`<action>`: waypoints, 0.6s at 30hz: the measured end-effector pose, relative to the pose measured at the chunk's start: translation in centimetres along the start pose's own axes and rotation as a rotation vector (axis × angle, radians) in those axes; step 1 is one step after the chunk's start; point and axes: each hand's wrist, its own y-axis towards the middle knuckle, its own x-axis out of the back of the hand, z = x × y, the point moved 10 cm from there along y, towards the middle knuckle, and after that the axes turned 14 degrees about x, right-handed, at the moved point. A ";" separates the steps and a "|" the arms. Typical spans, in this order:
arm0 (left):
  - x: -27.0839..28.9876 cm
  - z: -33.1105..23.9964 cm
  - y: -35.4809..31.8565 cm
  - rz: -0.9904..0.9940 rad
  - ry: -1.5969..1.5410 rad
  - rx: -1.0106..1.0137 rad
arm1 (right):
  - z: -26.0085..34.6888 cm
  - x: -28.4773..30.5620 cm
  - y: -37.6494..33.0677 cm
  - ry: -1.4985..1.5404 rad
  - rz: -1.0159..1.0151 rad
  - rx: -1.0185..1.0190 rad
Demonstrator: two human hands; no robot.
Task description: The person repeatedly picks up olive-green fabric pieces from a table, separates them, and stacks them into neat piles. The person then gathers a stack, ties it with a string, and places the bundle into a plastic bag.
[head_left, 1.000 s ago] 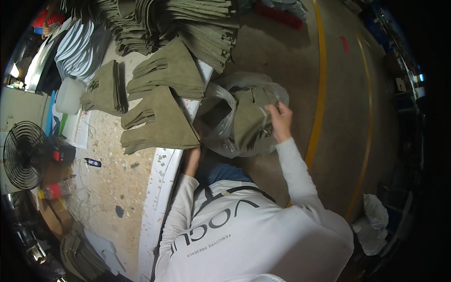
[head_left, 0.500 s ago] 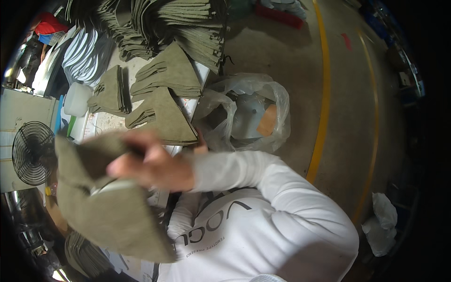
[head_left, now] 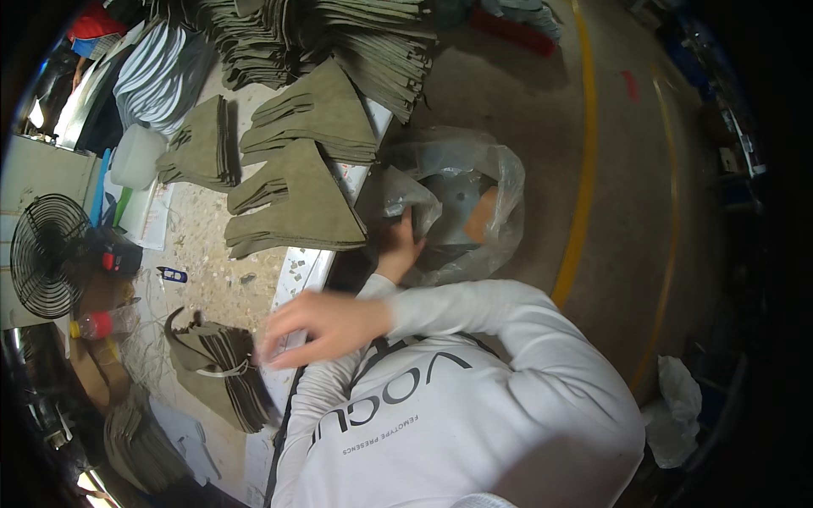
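Note:
My right hand is over the near table edge, somewhat blurred, its fingers stretched out and nothing in them. Just left of it lies a bundle of olive suede-like pieces, folded over and tied with a pale strip. My left hand is at the rim of a clear plastic bag right of the table; its thumb and forefinger are apart, the other fingers partly hidden. Farther up the table are a stack of olive glove-shaped pieces, another such stack behind it, and a smaller stack.
Tall olive piles and a white pile stand at the back. Along the left are a black fan, a bottle with a red label, a blue cutter-like tool and a white tub. Yellow lines mark the floor.
The olive bundle that my right hand held up at the left now lies on the table, let go. My right hand has drawn back to the right; my left hand has moved out to the bag.

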 end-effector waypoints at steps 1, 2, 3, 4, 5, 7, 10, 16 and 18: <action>-2.5 1.8 1.1 0.192 0.061 0.116 | 0.2 2.4 -3.1 0.074 0.091 -0.128; -1.1 0.7 1.1 0.041 -0.114 -0.075 | -0.1 5.3 -7.3 0.195 0.139 -0.339; 0.2 -1.0 0.4 -0.096 -0.132 -0.328 | -1.0 9.4 -12.8 0.335 -0.113 -0.624; 1.4 -2.4 -0.8 -0.211 -0.119 -0.533 | -1.3 13.6 -17.3 0.335 -0.354 -0.699; 1.8 0.3 -0.4 -0.118 -0.443 -0.273 | -1.9 18.2 -22.8 0.167 -0.612 -0.819; 1.0 -0.5 -0.2 0.346 -0.956 -0.092 | -1.9 23.9 -34.4 -0.103 -0.999 -1.146; 5.0 -5.5 -5.0 0.767 -1.429 -0.124 | -0.6 30.7 -41.4 -0.975 -0.709 -1.327; 14.0 -10.7 -12.0 0.526 -1.220 -0.303 | -1.8 36.0 -49.2 -1.389 -1.118 -1.392; 14.9 -11.1 -13.0 0.524 -1.165 -0.322 | -3.1 37.4 -49.6 -1.513 -0.989 -1.404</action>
